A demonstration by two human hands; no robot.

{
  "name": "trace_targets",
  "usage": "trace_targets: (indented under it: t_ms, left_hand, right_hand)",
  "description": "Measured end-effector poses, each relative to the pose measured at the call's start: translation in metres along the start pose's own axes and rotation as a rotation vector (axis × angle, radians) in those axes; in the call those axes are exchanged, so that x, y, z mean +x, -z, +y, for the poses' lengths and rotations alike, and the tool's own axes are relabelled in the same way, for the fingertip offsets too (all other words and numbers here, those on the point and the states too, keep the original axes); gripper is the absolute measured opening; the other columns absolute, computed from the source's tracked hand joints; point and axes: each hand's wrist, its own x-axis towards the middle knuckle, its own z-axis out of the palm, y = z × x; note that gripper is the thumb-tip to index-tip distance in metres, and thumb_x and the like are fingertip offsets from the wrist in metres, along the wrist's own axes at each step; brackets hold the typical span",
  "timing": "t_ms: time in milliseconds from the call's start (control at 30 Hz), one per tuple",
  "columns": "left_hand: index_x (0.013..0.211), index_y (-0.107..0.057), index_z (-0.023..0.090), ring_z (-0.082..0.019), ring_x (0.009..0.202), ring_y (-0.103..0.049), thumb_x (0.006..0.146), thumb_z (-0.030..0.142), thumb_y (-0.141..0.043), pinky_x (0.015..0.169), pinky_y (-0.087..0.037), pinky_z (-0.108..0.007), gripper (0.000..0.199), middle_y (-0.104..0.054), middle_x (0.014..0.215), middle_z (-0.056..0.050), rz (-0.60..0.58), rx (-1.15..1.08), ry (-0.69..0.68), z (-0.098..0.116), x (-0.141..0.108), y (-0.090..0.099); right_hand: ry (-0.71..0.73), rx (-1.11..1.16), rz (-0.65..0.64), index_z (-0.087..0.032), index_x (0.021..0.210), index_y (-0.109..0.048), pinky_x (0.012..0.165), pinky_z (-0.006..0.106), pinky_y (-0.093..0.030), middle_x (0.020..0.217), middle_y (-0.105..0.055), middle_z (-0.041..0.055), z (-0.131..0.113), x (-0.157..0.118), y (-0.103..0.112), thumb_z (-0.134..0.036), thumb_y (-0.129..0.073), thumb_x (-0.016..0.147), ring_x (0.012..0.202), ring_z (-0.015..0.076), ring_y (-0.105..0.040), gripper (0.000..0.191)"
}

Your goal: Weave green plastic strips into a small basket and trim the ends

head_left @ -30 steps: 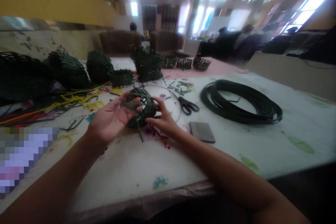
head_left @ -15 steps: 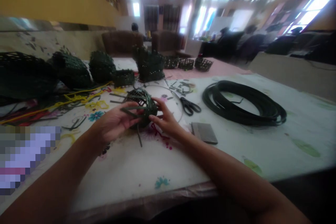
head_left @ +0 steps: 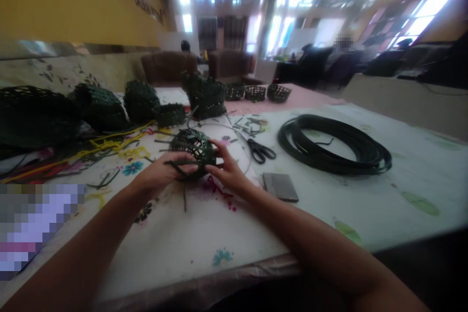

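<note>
My left hand (head_left: 164,170) and right hand (head_left: 228,170) hold one round, openwork woven basket (head_left: 195,148), near one pair of scissors (head_left: 261,151).

- Basket (head_left: 200,148), one: small, dark green, rounded, openwork weave; held between left hand (head_left: 161,170) and right hand (head_left: 228,170), above floral tablecloth (head_left: 175,248).
- Strips (head_left: 185,197), several: dark green, narrow; ends projecting leftward from basket, one pointing down.

We're seeing bare tabletop (head_left: 164,243) nearest us, while scissors (head_left: 261,150) and coiled strip (head_left: 334,145) are blocking the right.
</note>
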Motion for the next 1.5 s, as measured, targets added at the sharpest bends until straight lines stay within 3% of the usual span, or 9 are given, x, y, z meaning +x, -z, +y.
trace_targets:
  t_ms: [133,300,433,533,633,867,1067,1500]
  left_hand:
    - [0.08,-0.077,0.019,-0.016,0.071,-0.066,0.067,0.036,-0.087,0.066,-0.05,-0.026,0.023,-0.073,0.08,-0.003,0.015,0.145,-0.09,-0.005,0.007,0.003]
    - [0.08,-0.078,0.02,-0.016,0.071,-0.063,0.072,0.038,-0.082,0.065,-0.047,-0.025,0.02,-0.071,0.077,-0.002,0.065,0.405,-0.28,-0.004,0.012,0.007]
    - [0.081,-0.076,0.018,-0.017,0.073,-0.061,0.079,0.04,-0.077,0.066,-0.047,-0.025,0.022,-0.07,0.077,-0.002,0.045,0.57,-0.417,-0.003,0.013,0.01]
    - [0.083,-0.075,0.018,-0.016,0.074,-0.061,0.08,0.04,-0.074,0.066,-0.046,-0.024,0.022,-0.07,0.078,-0.001,0.034,0.566,-0.412,-0.004,0.013,0.012]
    - [0.084,-0.074,0.017,-0.015,0.074,-0.06,0.08,0.039,-0.074,0.067,-0.046,-0.024,0.022,-0.07,0.08,-0.001,0.027,0.517,-0.368,-0.006,0.012,0.011]
    - [0.086,-0.07,0.018,-0.015,0.076,-0.058,0.084,0.037,-0.068,0.069,-0.043,-0.025,0.019,-0.067,0.081,0.0,-0.013,0.606,-0.408,-0.004,0.009,0.013]
    - [0.088,-0.069,0.018,-0.015,0.077,-0.058,0.086,0.037,-0.065,0.069,-0.043,-0.025,0.019,-0.066,0.081,0.0,-0.011,0.691,-0.431,-0.007,0.009,0.017]
    - [0.085,-0.066,0.019,-0.016,0.073,-0.057,0.085,0.034,-0.059,0.066,-0.043,-0.026,0.017,-0.065,0.078,0.0,-0.021,0.797,-0.501,-0.006,0.009,0.016]
  right_hand:
    - [-0.012,0.032,0.007,-0.035,0.146,-0.037,0.075,0.033,-0.06,0.12,-0.058,0.0044,0.003,0.002,0.001,-0.029,-0.067,0.084,0.104,0.0216,-0.059,0.069]
    - [-0.006,0.028,0.005,-0.031,0.148,-0.036,0.086,0.04,-0.06,0.115,-0.059,0.005,0.006,0.004,0.005,-0.027,-0.069,0.083,0.102,0.022,-0.06,0.073]
    - [-0.001,0.005,-0.015,-0.028,0.148,-0.035,0.082,0.037,-0.06,0.113,-0.058,0.0052,0.006,0.005,0.007,-0.027,-0.068,0.084,0.098,0.0202,-0.06,0.072]
    - [-0.007,-0.018,-0.019,-0.027,0.149,-0.034,0.078,0.033,-0.06,0.112,-0.058,0.0052,0.005,0.004,0.006,-0.026,-0.067,0.086,0.099,0.0195,-0.06,0.071]
    - [0.021,-0.011,0.004,-0.029,0.148,-0.036,0.076,0.031,-0.06,0.124,-0.056,0.0072,0.003,0.003,0.002,-0.025,-0.065,0.086,0.109,0.0213,-0.057,0.069]
    - [0.054,0.004,0.058,-0.027,0.149,-0.037,0.088,0.04,-0.062,0.14,-0.052,0.011,0.002,-0.002,-0.006,-0.021,-0.062,0.086,0.124,0.0264,-0.053,0.068]
    - [0.062,0.017,0.065,-0.028,0.148,-0.04,0.086,0.039,-0.063,0.151,-0.045,0.0102,-0.001,-0.003,-0.006,-0.02,-0.063,0.086,0.128,0.027,-0.05,0.067]
    - [0.043,0.031,0.11,-0.029,0.146,-0.042,0.081,0.035,-0.064,0.148,-0.048,0.0089,0.0,-0.006,-0.01,-0.02,-0.063,0.085,0.125,0.0255,-0.053,0.065]
